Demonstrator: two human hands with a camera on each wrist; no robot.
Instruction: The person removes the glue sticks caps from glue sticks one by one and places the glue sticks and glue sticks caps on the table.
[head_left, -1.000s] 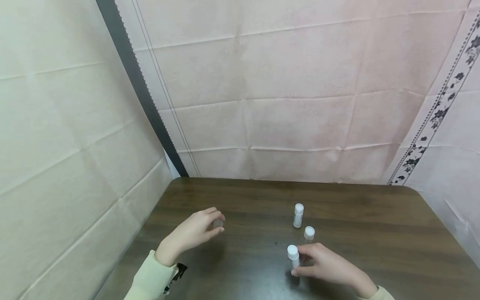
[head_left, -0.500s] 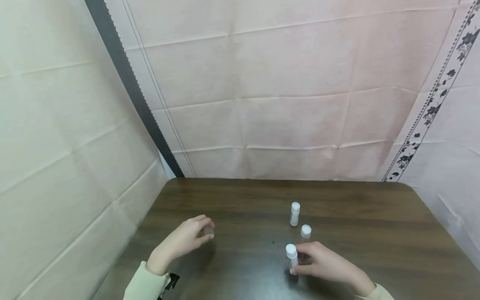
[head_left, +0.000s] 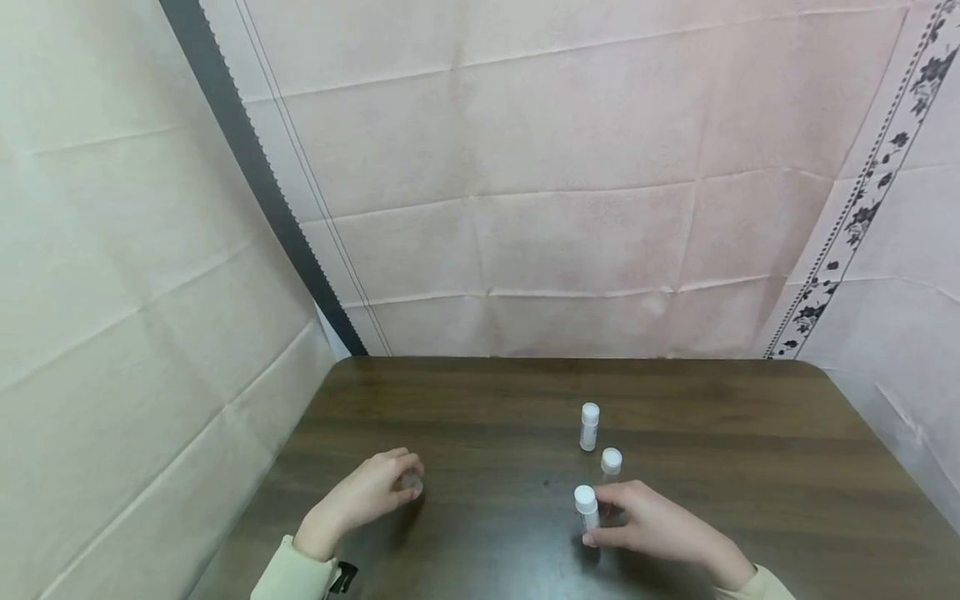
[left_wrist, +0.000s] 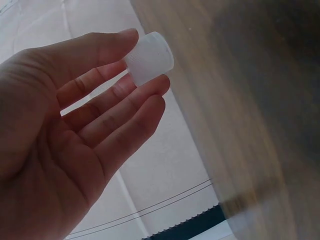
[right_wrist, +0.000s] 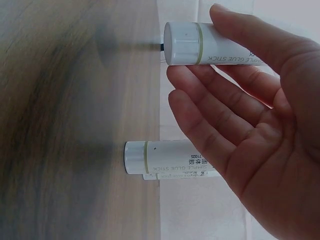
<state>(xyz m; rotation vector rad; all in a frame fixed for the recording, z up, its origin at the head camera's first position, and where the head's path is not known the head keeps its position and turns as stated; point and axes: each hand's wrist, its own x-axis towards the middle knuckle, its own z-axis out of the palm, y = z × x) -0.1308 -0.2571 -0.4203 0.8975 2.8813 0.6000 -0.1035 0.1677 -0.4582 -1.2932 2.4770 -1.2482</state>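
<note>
My left hand [head_left: 360,507] pinches a small translucent white cap [left_wrist: 150,59] with ribbed sides between thumb and fingertips, low over the left part of the table. At the front right, my right hand [head_left: 663,527] grips a white glue stick [right_wrist: 197,44] upright by its body, thumb on one side and fingers on the other. Its label reads "Simple Glue Stick", and a shadow lies on the wood beneath it. Just beyond the right hand stands a second glue stick [head_left: 611,463], partly hidden by the fingers. A third glue stick [head_left: 589,429] stands upright farther back.
The dark wooden table [head_left: 487,417] has rounded far corners. Pale creased cloth [head_left: 570,208] hangs behind it, with more cloth [head_left: 150,400] along the left side. A small dark speck [head_left: 546,483] marks the wood left of the glue sticks.
My left hand has moved left and a little down toward the table with the cap, which is more tilted now. The right hand and its glue stick stay nearly still; the head view has shifted slightly.
</note>
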